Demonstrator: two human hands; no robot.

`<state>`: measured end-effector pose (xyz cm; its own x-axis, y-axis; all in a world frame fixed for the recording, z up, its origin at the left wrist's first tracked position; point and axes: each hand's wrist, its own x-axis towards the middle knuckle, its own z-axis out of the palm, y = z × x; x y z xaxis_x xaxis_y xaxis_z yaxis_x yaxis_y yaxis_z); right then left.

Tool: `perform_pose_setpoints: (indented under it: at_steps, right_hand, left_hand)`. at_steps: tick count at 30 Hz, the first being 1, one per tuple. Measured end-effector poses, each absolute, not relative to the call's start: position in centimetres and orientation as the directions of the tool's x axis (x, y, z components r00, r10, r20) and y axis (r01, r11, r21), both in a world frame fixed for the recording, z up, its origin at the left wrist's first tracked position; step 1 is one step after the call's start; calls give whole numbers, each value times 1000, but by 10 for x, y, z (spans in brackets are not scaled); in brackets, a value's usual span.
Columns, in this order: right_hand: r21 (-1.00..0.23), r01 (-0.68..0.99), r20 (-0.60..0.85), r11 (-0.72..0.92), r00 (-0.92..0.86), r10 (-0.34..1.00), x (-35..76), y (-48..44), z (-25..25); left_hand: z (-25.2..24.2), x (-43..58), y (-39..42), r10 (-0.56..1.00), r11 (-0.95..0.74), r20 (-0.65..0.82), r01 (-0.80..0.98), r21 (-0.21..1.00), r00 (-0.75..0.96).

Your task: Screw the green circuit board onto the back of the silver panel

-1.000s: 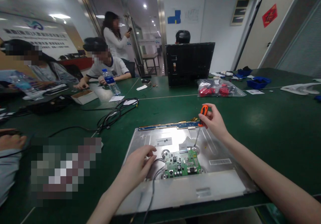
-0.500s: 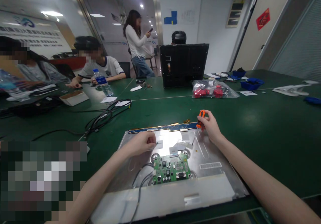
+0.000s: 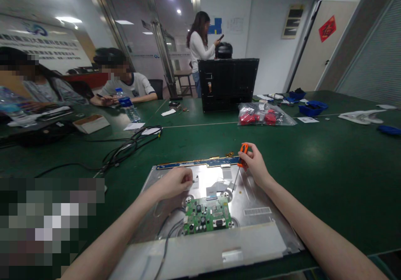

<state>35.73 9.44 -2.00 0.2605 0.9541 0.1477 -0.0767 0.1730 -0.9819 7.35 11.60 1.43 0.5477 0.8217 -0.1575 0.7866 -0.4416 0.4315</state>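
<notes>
In the head view my right hand grips an orange and black screwdriver. Its thin shaft slants down to the left, with the tip near the upper right corner of a green circuit board. Whether the tip touches a screw is too small to tell. My left hand is closed in a pinch above the metal back of a flat panel, left of the screwdriver; what its fingertips hold, if anything, I cannot make out. A blue circuit strip runs along the panel's far edge.
Black cables lie coiled left of the panel. Beyond stand a black monitor housing, a clear bag with red parts and blue trays. A water bottle stands near a seated person; another person stands behind.
The screwdriver has moved left and down, its tip now near the board's upper right corner. My left hand stays pinched. The standing person has shifted right.
</notes>
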Motion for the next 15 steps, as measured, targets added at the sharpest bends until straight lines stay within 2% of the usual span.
perform_pose_setpoints:
  at_steps: [15]
  right_hand:
    - [-980,-118,127,158,233,964,350,90,-13]
  left_hand:
    - [12,83,120,772,-531,-122,737,418,624]
